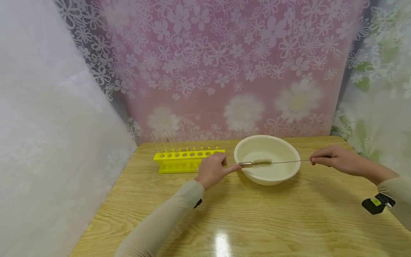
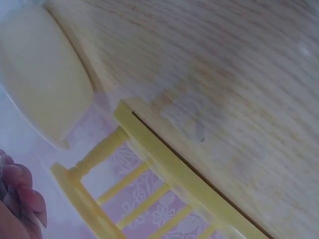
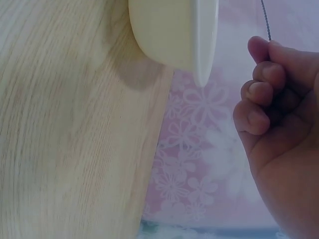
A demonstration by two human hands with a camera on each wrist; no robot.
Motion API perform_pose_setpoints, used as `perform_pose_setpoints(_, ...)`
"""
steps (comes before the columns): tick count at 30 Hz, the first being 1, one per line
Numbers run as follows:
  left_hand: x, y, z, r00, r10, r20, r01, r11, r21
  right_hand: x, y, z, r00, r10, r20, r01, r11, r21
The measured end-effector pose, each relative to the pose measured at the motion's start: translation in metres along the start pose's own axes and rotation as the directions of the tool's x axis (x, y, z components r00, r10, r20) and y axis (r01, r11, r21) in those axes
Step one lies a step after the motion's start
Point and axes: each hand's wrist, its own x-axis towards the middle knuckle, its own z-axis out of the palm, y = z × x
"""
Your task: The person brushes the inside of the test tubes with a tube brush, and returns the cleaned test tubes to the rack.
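Observation:
My left hand (image 1: 213, 169) grips a clear glass test tube (image 1: 246, 165), held level over the near left rim of a cream basin (image 1: 268, 178). My right hand (image 1: 338, 160) pinches the thin twisted wire handle (image 3: 265, 20) of a test tube brush (image 1: 262, 162) between thumb and forefinger, its other fingers curled in. The brush's bristles sit above the basin, right at the mouth of the tube and in line with it. In the left wrist view, only the curled fingertips (image 2: 30, 199) show round the glass.
A yellow test tube rack (image 1: 179, 166) stands left of the basin, with several clear test tubes (image 1: 165, 141) upright at its left end. Both stand on a wood-grain table (image 1: 257, 217). Flowered curtains (image 1: 224, 71) hang behind and along the sides.

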Motion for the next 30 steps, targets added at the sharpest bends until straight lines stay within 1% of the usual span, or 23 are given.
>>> perform_pose_setpoints(4,0.0,-0.002,0.001,1.0,-0.006,-0.015,0.006,1.0,-0.007,0.001,0.001,0.0,1.0,-0.007,-0.029,0.007,1.0,-0.003)
perform_pose_setpoints(10,-0.001,-0.002,0.003,1.0,0.01,-0.016,-0.01,1.0,0.009,0.002,0.0,0.005,0.998,-0.014,-0.058,0.016,1.0,0.027)
perform_pose_setpoints(16,-0.002,-0.003,0.002,0.999,0.023,-0.039,-0.022,1.0,0.02,0.005,-0.006,0.005,0.999,0.017,-0.038,-0.016,0.999,0.033)
perform_pose_setpoints(21,-0.002,0.001,-0.001,1.0,0.0,-0.016,0.001,1.0,0.004,0.009,-0.017,0.008,0.998,0.053,-0.013,-0.053,0.998,0.041)
perform_pose_setpoints(25,0.0,0.007,-0.001,1.0,0.014,0.006,-0.014,1.0,-0.003,0.017,-0.03,0.016,1.0,0.018,0.012,-0.018,0.999,0.049)
perform_pose_setpoints(28,0.002,0.01,0.001,1.0,0.024,0.004,-0.024,1.0,0.013,0.026,-0.041,0.023,0.999,-0.029,0.016,0.028,0.998,0.062)
perform_pose_setpoints(30,0.002,0.012,0.002,1.0,0.019,-0.002,-0.019,0.999,0.029,0.031,-0.048,0.026,0.999,-0.036,0.011,0.035,0.997,0.066)
